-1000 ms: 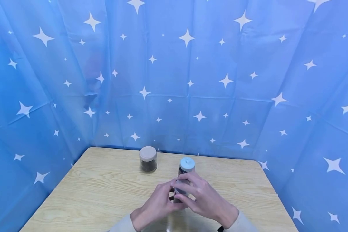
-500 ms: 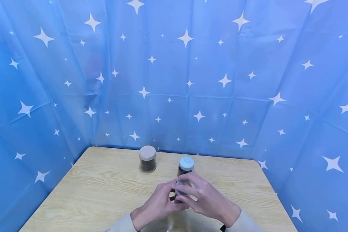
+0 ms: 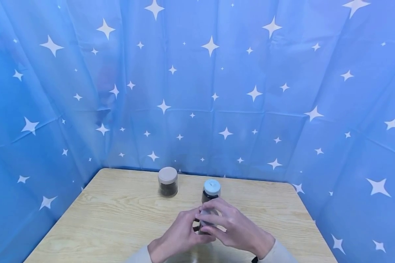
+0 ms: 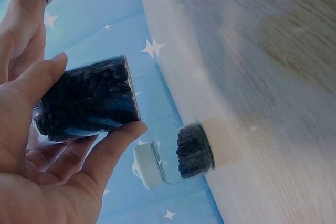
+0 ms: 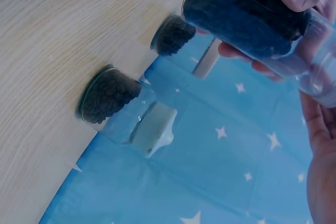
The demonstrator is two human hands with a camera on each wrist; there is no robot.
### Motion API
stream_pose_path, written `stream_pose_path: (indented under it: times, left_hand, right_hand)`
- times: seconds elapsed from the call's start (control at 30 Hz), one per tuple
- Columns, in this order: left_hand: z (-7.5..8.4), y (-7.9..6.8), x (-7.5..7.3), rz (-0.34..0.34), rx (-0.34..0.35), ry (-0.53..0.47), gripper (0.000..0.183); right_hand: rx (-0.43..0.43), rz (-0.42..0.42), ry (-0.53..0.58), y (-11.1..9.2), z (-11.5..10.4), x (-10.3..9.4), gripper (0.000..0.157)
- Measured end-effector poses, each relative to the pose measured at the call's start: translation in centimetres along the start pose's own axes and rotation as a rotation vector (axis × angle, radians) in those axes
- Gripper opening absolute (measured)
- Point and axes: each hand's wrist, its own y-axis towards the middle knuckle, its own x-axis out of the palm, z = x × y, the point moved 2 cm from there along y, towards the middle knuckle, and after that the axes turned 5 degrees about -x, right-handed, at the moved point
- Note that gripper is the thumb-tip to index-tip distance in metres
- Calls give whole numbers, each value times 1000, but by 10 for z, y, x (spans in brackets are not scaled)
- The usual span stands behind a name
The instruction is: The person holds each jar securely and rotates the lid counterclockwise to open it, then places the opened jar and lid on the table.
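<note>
With left hand [image 3: 179, 232] and right hand [image 3: 233, 226] we are clamping fingers on a bean jar [image 4: 89, 98] above the worktop [image 3: 102, 219], the blue-lidded jar [image 3: 212, 188] standing farther off, the beige-lidded jar [image 3: 168, 179] far left.

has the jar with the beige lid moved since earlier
No; judged against the table in the head view, the beige-lidded jar has stayed put.

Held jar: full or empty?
Partly full: in the right wrist view, the held jar has dark pieces packed from its base and a clear section above them.
</note>
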Motion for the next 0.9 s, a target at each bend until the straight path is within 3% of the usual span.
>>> stream_pose_path:
  times: [0.27, 0.67, 0.9]
  left_hand:
    - [-1, 1, 0, -30, -2, 13, 41]
    - [-2, 9, 0, -46, -56, -29, 42]
    - [-1, 11, -1, -69, -47, -8, 44]
  right_hand:
    - [-64, 6, 2, -3, 3, -1, 35]
    - [-74, -17, 25, -3, 9, -9, 36]
    - [-87, -25, 55, -5, 10, -10, 35]
